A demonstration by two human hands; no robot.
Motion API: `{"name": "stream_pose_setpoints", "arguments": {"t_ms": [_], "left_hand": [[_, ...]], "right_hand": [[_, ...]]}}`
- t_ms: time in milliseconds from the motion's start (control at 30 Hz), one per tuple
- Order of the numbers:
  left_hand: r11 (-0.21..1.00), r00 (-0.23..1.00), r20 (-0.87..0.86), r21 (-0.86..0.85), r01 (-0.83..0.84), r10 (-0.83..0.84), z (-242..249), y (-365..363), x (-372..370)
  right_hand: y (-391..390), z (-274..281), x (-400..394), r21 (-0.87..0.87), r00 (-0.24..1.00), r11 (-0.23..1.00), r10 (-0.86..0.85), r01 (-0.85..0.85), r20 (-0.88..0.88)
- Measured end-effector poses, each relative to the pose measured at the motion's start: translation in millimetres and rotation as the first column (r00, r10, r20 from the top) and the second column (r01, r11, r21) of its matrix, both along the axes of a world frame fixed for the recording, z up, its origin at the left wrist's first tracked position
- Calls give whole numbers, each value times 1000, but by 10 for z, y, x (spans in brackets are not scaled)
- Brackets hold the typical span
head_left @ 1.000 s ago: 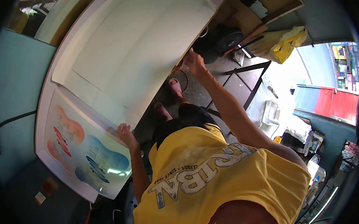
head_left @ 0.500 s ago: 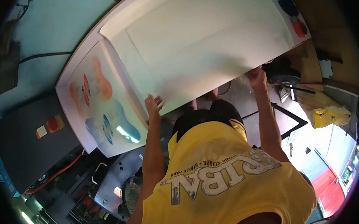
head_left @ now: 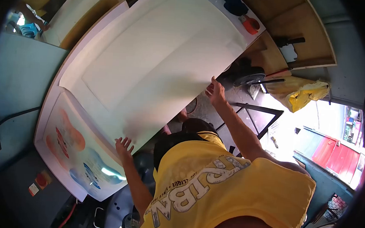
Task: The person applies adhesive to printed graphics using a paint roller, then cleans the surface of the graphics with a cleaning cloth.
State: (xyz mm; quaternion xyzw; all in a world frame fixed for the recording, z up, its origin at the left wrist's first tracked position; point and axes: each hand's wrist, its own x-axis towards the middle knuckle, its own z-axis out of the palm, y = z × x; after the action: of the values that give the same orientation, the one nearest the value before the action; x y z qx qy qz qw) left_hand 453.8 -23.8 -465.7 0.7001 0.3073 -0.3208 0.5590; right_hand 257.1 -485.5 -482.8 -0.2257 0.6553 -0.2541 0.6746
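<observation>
Head view: hands [head_left: 124, 147] [head_left: 216, 93] apart near sheet [head_left: 165, 51]

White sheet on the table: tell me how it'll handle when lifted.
The white sheet is probably floppy: its edge beside the printed sheet looks slightly curled. It appears thin, so it's likely light for its size. Being so broad, it may sag or catch air.

1. Yellow sleeveless shirt [head_left: 244, 195], creased across the front.
2. Large pale, dark-edged lettering [head_left: 184, 198] on it, beside a line of small dark print [head_left: 186, 179].
3. Black lower garment [head_left: 170, 145].
4. Bare left hand [head_left: 124, 147] and right hand [head_left: 216, 93].
</observation>
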Motion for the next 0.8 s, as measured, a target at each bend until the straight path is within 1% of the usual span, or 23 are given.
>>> {"name": "stream_pose_setpoints", "arguments": {"t_ms": [33, 67, 133, 200, 233, 300, 333, 400, 433, 467, 500, 567, 600, 633, 667, 700, 767, 800], "left_hand": [[1000, 1000, -6, 6, 18, -18, -3, 10, 5], [1000, 1000, -8, -10, -5, 5, -1, 47, -3], [997, 998, 3, -39, -69, 69, 33, 138, 2], [989, 986, 89, -69, -133, 138, 80, 268, 1], [983, 975, 135, -86, -164, 175, 118, 325, -4], [985, 957, 234, -39, -167, 172, 351, 370, -50], [986, 946, 281, -16, -167, 165, 515, 338, -85], [992, 888, 455, 66, -109, 67, 941, 245, -160], [990, 848, 530, 112, -83, 11, 1192, 169, -213], [981, 753, 657, 167, -94, -40, 1458, 19, -249], [972, 654, 746, 225, -70, -125, 1679, -84, -280], [938, 418, 861, 342, -53, -290, 2047, -268, -341], [914, 298, 875, 405, -23, -381, 2190, -375, -382], [904, 183, 885, 424, 65, -428, 2253, -492, -400], [881, 62, 885, 449, 152, -462, 2289, -631, -393], [846, -64, 876, 479, 233, -478, 2283, -770, -365], [708, -238, 802, 596, 378, -548, 2124, -1063, -283], [655, -278, 778, 626, 423, -563, 1989, -1250, -227]], "right_hand": [[-14, 14, 6, -9, 1000, 1000, -10, 10, 8], [25, 23, -3, -10, 1000, 1000, -19, 20, 15], [4, 57, -34, -62, 998, 997, 43, -39, 51], [-15, 109, -16, -133, 990, 986, 113, -101, 85], [20, 374, 126, -160, 991, 983, 106, -91, 86], [-15, 466, 248, -236, 975, 966, 150, -108, 166], [-4, 640, 388, -271, 962, 952, 197, -142, 189], [42, 1037, 627, -338, 933, 921, 280, -195, 225], [35, 1051, 729, -355, 915, 913, 306, -203, 264], [-18, 1041, 849, -371, 895, 904, 332, -211, 300], [-71, 1046, 967, -388, 872, 895, 360, -221, 332], [-110, 1086, 1271, -425, 853, 881, 376, -208, 362], [-169, 1052, 1411, -442, 833, 872, 395, -208, 387], [-205, 1028, 1544, -458, 813, 864, 413, -208, 410], [-196, 1095, 1705, -447, 831, 877, 378, -179, 409], [-195, 1137, 1848, -484, 821, 851, 420, -207, 387], [-210, 1154, 2076, -548, 804, 796, 492, -258, 335], [-235, 1127, 2195, -564, 805, 776, 511, -281, 302]]}}
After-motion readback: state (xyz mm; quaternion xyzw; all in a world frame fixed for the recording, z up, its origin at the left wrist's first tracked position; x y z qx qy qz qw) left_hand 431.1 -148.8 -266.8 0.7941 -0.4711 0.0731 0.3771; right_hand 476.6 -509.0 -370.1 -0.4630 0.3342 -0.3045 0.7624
